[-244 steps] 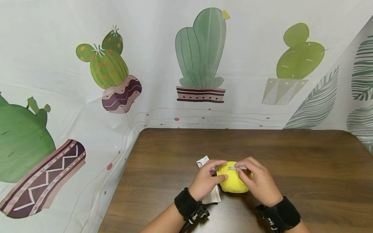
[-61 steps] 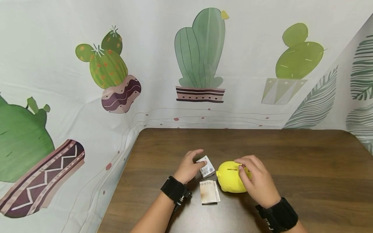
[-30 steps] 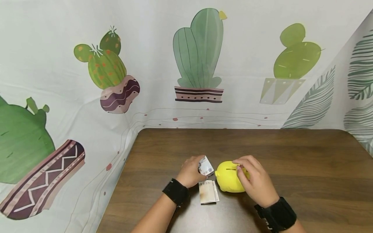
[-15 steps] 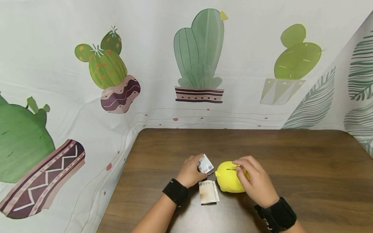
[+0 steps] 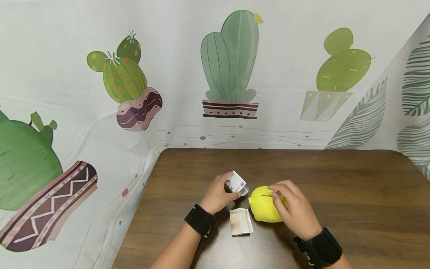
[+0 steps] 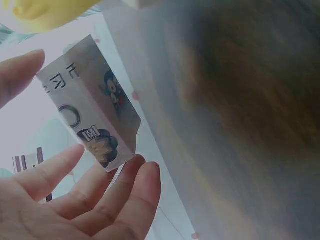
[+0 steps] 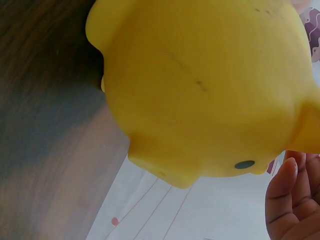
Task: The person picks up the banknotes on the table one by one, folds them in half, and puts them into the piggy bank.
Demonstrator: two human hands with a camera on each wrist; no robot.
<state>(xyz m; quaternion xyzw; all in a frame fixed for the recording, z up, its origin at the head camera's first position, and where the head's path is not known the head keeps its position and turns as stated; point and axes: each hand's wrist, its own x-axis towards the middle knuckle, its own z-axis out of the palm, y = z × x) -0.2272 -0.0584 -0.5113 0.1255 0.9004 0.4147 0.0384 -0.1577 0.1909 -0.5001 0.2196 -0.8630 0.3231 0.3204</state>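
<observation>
My left hand (image 5: 218,194) pinches a folded paper banknote (image 5: 236,182), with printed characters and a flower. In the left wrist view this banknote (image 6: 95,110) stands between the thumb and the fingers, its folded halves slightly spread. A yellow piggy bank (image 5: 263,207) stands on the table, its dark slot facing up. My right hand (image 5: 297,207) holds the piggy bank at its right end, thumb and fingertips at the top behind the slot. The right wrist view shows the piggy bank's yellow body (image 7: 210,90) large, with curled fingers (image 7: 282,177) beside its ear.
More folded banknotes (image 5: 239,222) lie on the brown wooden table (image 5: 352,194), left of the piggy bank and in front of the left hand. A white cloth with cactus prints (image 5: 181,74) hangs behind the table. Each wrist wears a black strap (image 5: 200,220).
My left hand has closed on the folded banknote and lifted it slightly away from the table, toward the back. Earlier my right hand held a folded note at the slot; now it stays on the piggy bank.
</observation>
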